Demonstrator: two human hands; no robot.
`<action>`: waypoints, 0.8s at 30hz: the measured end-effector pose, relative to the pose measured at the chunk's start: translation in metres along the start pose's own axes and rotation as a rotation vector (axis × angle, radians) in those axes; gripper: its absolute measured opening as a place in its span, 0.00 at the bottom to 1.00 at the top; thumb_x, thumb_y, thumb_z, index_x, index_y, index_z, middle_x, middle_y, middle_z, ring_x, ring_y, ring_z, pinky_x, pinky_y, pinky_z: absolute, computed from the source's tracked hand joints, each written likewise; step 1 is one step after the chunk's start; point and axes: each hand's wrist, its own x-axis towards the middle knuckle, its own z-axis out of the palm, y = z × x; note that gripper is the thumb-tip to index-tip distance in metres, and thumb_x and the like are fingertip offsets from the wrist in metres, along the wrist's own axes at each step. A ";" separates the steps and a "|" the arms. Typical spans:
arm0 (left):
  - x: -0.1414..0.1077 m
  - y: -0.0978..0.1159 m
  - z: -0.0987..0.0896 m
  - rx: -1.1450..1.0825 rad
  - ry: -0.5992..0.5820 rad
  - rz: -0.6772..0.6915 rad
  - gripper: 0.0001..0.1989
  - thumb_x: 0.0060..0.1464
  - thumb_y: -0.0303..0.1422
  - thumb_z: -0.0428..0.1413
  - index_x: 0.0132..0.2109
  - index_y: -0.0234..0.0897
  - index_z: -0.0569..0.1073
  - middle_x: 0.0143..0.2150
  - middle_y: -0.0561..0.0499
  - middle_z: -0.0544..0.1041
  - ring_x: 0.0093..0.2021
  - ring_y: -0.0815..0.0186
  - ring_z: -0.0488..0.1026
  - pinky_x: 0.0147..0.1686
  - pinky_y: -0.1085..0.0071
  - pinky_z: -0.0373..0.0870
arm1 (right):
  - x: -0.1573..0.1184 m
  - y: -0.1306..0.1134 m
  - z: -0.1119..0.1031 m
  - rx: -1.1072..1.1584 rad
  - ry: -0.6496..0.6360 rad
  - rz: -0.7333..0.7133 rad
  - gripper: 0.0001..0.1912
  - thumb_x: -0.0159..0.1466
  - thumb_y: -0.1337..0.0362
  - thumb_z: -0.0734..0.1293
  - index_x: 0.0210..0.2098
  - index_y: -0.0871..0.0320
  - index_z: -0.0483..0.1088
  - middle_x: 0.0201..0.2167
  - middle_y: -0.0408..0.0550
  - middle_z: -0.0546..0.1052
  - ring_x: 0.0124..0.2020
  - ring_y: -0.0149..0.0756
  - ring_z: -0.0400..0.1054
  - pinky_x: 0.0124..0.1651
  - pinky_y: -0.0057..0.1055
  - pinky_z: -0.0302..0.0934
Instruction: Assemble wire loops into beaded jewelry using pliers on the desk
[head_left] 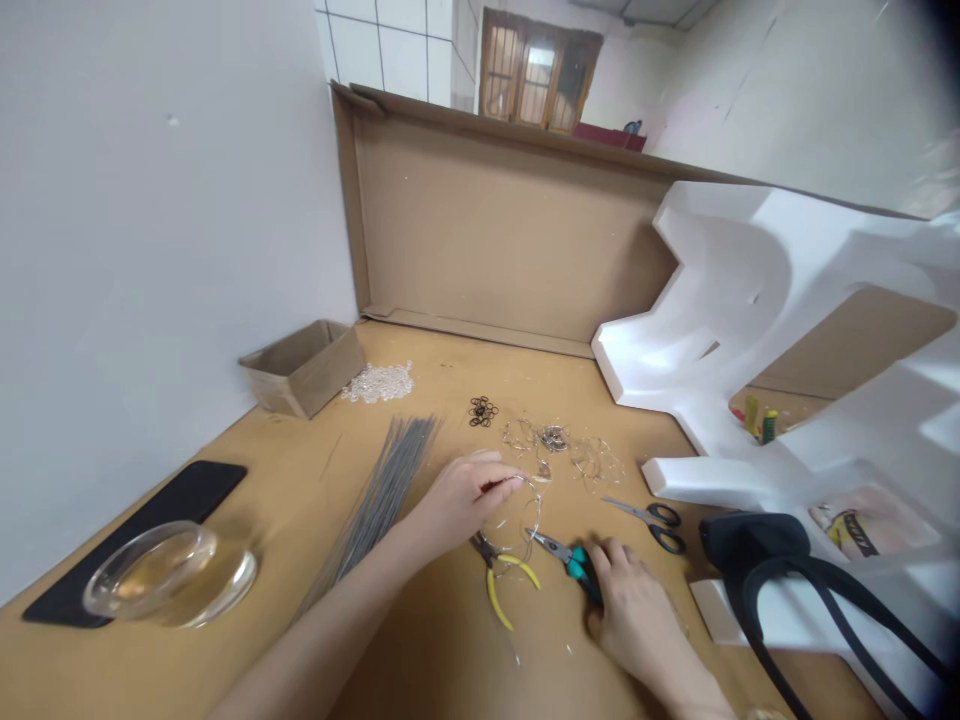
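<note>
My left hand (471, 490) is closed in a pinch on a thin wire loop (538, 500), which hangs down toward the tabletop. My right hand (634, 605) wraps round the teal and black handles of long-nose pliers (559, 549), whose tips point left at the loop's lower part. Whether the jaws grip the wire is too small to tell. Below my left hand lie yellow-handled pliers (496, 578), with wire crossing over them. Just behind the hands are tangled wire pieces (555, 438) and a cluster of dark rings (481, 411).
A bundle of grey wires (386, 480) lies left of my forearm. Scissors (652, 518) rest at right, near white foam packing (697, 478) and black straps (780, 570). Farther left are a clear bowl (236, 585), a phone-like black slab (214, 488), a cardboard box (311, 375) and clear rings (379, 383).
</note>
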 end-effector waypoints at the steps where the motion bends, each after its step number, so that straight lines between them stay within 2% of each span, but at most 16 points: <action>1: 0.000 0.000 -0.001 0.000 -0.007 0.004 0.15 0.59 0.34 0.45 0.35 0.37 0.76 0.25 0.53 0.68 0.30 0.69 0.65 0.30 0.75 0.59 | 0.001 0.002 0.001 0.047 -0.006 0.016 0.33 0.46 0.72 0.60 0.53 0.62 0.64 0.48 0.60 0.68 0.46 0.49 0.63 0.47 0.40 0.56; 4: -0.001 0.001 -0.003 0.026 -0.013 0.016 0.15 0.60 0.33 0.45 0.35 0.37 0.76 0.26 0.53 0.69 0.30 0.69 0.66 0.31 0.75 0.60 | -0.001 0.013 -0.004 0.324 -0.033 0.074 0.32 0.47 0.68 0.60 0.53 0.59 0.62 0.46 0.56 0.70 0.45 0.47 0.65 0.46 0.37 0.57; 7: -0.002 0.003 -0.004 0.120 -0.012 0.024 0.15 0.60 0.32 0.44 0.35 0.37 0.76 0.27 0.52 0.69 0.32 0.69 0.66 0.31 0.74 0.59 | -0.008 0.026 -0.023 0.804 -0.048 0.076 0.31 0.48 0.62 0.59 0.52 0.57 0.61 0.46 0.54 0.71 0.45 0.45 0.66 0.47 0.37 0.57; 8: -0.002 0.004 -0.004 0.170 -0.011 0.031 0.15 0.60 0.32 0.44 0.35 0.37 0.75 0.27 0.52 0.69 0.32 0.68 0.66 0.32 0.74 0.59 | -0.011 0.029 -0.032 1.005 -0.086 0.034 0.30 0.50 0.59 0.58 0.54 0.56 0.60 0.48 0.53 0.70 0.45 0.45 0.66 0.45 0.36 0.59; 10: -0.003 0.007 -0.004 0.282 -0.010 0.048 0.15 0.61 0.32 0.44 0.35 0.37 0.75 0.28 0.51 0.70 0.34 0.67 0.65 0.32 0.73 0.59 | -0.016 0.027 -0.048 1.337 -0.184 -0.045 0.34 0.51 0.52 0.56 0.56 0.55 0.58 0.48 0.54 0.69 0.37 0.43 0.67 0.36 0.35 0.61; 11: -0.003 0.008 -0.003 0.333 -0.007 0.057 0.15 0.61 0.31 0.44 0.35 0.37 0.75 0.29 0.51 0.70 0.34 0.66 0.65 0.31 0.72 0.59 | -0.018 0.024 -0.055 1.409 -0.246 -0.065 0.34 0.50 0.51 0.58 0.55 0.54 0.59 0.48 0.54 0.69 0.36 0.42 0.66 0.35 0.34 0.60; 13: -0.004 0.012 -0.002 0.411 -0.003 0.074 0.15 0.61 0.31 0.44 0.35 0.36 0.74 0.29 0.50 0.70 0.34 0.66 0.64 0.31 0.71 0.58 | -0.019 0.012 -0.064 1.468 -0.287 -0.071 0.33 0.46 0.51 0.62 0.51 0.53 0.63 0.44 0.53 0.70 0.34 0.41 0.66 0.33 0.33 0.59; 17: -0.005 0.017 -0.003 0.475 -0.007 0.093 0.14 0.61 0.30 0.44 0.35 0.35 0.73 0.29 0.50 0.69 0.34 0.65 0.64 0.30 0.71 0.59 | -0.012 -0.011 -0.063 1.706 -0.299 -0.040 0.34 0.42 0.45 0.62 0.44 0.56 0.66 0.34 0.55 0.70 0.26 0.37 0.62 0.24 0.30 0.55; 20: -0.005 0.019 -0.005 0.490 -0.018 0.088 0.14 0.61 0.30 0.43 0.36 0.35 0.73 0.30 0.49 0.69 0.34 0.65 0.64 0.30 0.71 0.59 | -0.009 -0.016 -0.057 1.699 -0.365 -0.052 0.30 0.45 0.47 0.61 0.43 0.57 0.65 0.30 0.52 0.69 0.23 0.34 0.58 0.22 0.28 0.53; 22: -0.005 0.019 -0.006 0.493 -0.029 0.082 0.14 0.61 0.30 0.43 0.36 0.35 0.73 0.30 0.49 0.70 0.35 0.65 0.65 0.30 0.71 0.59 | -0.008 -0.016 -0.056 1.460 -0.353 -0.072 0.24 0.46 0.56 0.62 0.42 0.57 0.65 0.31 0.49 0.69 0.26 0.34 0.61 0.27 0.28 0.56; 24: -0.005 0.019 -0.007 0.492 -0.037 0.075 0.14 0.61 0.30 0.43 0.36 0.35 0.73 0.30 0.49 0.70 0.35 0.65 0.65 0.30 0.71 0.59 | -0.007 -0.015 -0.058 1.119 -0.237 -0.062 0.23 0.46 0.64 0.61 0.44 0.56 0.64 0.33 0.47 0.70 0.32 0.37 0.64 0.34 0.31 0.59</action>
